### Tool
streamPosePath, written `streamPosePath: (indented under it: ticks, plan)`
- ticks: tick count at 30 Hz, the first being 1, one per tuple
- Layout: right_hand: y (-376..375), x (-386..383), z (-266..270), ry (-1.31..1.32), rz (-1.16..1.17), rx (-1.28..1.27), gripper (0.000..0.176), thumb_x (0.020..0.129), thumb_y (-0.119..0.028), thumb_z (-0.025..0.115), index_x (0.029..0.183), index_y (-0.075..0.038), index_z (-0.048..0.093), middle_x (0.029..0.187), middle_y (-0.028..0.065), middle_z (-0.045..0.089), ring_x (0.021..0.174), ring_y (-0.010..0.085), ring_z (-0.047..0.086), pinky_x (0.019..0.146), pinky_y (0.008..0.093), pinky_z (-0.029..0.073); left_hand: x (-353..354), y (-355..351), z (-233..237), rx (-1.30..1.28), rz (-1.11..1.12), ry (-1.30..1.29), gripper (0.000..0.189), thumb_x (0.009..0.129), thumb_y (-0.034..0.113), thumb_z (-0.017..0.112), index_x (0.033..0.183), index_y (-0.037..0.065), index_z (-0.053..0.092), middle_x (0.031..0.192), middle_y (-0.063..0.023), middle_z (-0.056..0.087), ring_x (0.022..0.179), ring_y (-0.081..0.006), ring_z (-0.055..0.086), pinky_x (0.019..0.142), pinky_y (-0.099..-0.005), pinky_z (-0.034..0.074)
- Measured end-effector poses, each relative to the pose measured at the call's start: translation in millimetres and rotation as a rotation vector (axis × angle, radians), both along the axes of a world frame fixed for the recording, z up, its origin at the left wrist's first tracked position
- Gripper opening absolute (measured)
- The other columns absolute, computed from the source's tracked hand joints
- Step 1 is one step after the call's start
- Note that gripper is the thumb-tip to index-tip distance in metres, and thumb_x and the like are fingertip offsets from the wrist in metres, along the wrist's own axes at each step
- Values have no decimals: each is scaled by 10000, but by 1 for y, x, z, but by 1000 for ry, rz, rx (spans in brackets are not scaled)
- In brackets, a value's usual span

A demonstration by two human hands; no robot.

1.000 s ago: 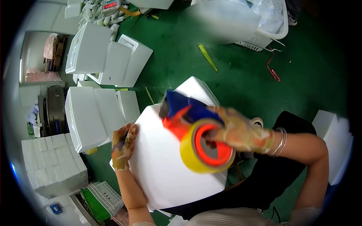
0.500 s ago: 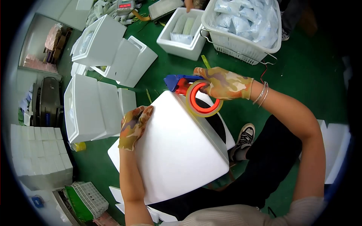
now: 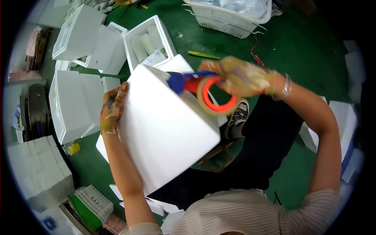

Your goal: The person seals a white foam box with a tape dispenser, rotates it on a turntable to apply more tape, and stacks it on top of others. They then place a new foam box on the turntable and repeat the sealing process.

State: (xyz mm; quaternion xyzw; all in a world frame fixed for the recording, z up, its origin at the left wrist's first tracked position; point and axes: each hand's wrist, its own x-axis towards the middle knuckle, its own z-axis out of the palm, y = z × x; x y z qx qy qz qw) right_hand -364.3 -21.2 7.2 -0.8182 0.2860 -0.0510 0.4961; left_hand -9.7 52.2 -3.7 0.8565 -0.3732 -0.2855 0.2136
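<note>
- My right hand [image 3: 241, 76] is closed round the blue-and-red tape dispenser [image 3: 191, 84], blurred, at the far right edge of the white foam box [image 3: 164, 129]; I cannot tell if they touch.
- My left hand [image 3: 112, 109] rests on the box's left edge, fingers together; I cannot tell whether it clasps.
- The box sits tilted before me, beside my black trousers [image 3: 266, 141].
- Just beyond stands 1 open foam box [image 3: 166, 35] with 3 pale items [image 3: 147, 44].
</note>
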Motion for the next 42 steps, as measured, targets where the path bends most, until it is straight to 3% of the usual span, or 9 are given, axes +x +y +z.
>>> streamPosePath:
  ticks: [10, 16, 19, 22, 24, 28, 36, 38, 42]
  plan:
    - [198, -67, -60, -213, -521, -256, 482, 789, 8, 520, 1263, 67, 456, 1227, 236, 533, 1130, 345, 542, 945, 372, 455, 19, 5, -15, -75, -26, -1, 710, 825, 587, 597, 1184, -24, 567, 1152, -178, 619, 1070, -282, 582, 967, -314, 411]
    - [116, -41, -40, 7, -506, -178, 533, 731, 19, 461, 1262, 72, 462, 1028, 310, 588, 998, 393, 581, 827, 381, 474, 10, 32, -17, -521, -253, -483, 454, 893, 325, 596, 1252, 53, 532, 1191, -196, 573, 1073, -381, 551, 928, -400, 423]
    - [44, -23, -58, -43, -387, -366, 542, 738, -10, 466, 1279, 22, 468, 928, 262, 602, 866, 369, 603, 722, 394, 466, -30, 104, -27, -707, -660, -210, 568, 833, 181, 644, 1334, 25, 425, 1345, -171, 442, 1259, -290, 394, 1077, -368, 277]
    - [-31, 12, -76, 146, -17, -662, 570, 768, -51, 439, 1338, -26, 445, 938, 200, 632, 857, 331, 618, 738, 380, 463, -107, 183, 32, -190, -1311, -326, 881, 739, 661, 578, 1389, 91, 407, 1504, -222, 230, 1428, -382, 99, 1123, -543, -37]
    - [-115, 57, -154, -160, -113, -663, 588, 781, -82, 435, 1365, -13, 416, 932, 176, 658, 828, 309, 633, 741, 360, 478, -140, 197, 44, -133, -1438, -330, 833, 712, 583, 656, 1390, 159, 424, 1500, -236, 215, 1411, -432, 120, 1115, -572, 56]
    - [-110, 104, -84, 234, 199, -877, 603, 772, -108, 472, 1364, -10, 409, 912, 161, 665, 726, 289, 624, 707, 340, 488, -171, 157, 39, -226, -1259, -434, 764, 710, 416, 687, 1390, 181, 431, 1487, -250, 230, 1381, -446, 197, 1101, -568, 106]
    - [7, -98, -33, -199, -315, 875, 508, 744, 33, 400, 1221, -44, 555, 885, -34, 581, 715, 94, 509, 611, 215, 425, -210, 118, 26, -237, -979, -587, 827, 732, 389, 686, 1426, 88, 351, 1481, -258, 226, 1380, -448, 185, 1088, -566, 141]
    - [40, -140, -25, 0, -31, 178, 567, 714, 76, 371, 1241, -64, 526, 821, 11, 566, 630, 134, 462, 599, 289, 422, -217, 98, 22, -284, -957, -604, 829, 739, 373, 691, 1431, 83, 338, 1480, -261, 229, 1382, -434, 192, 1088, -556, 157]
    - [83, -187, -25, 46, -203, -185, 541, 685, 37, 423, 1212, -42, 519, 676, 162, 509, 598, 240, 474, 609, 346, 437, -224, 38, 6, -425, -941, -685, 780, 801, 405, 655, 1428, 74, 328, 1472, -256, 257, 1368, -433, 226, 1079, -552, 186]
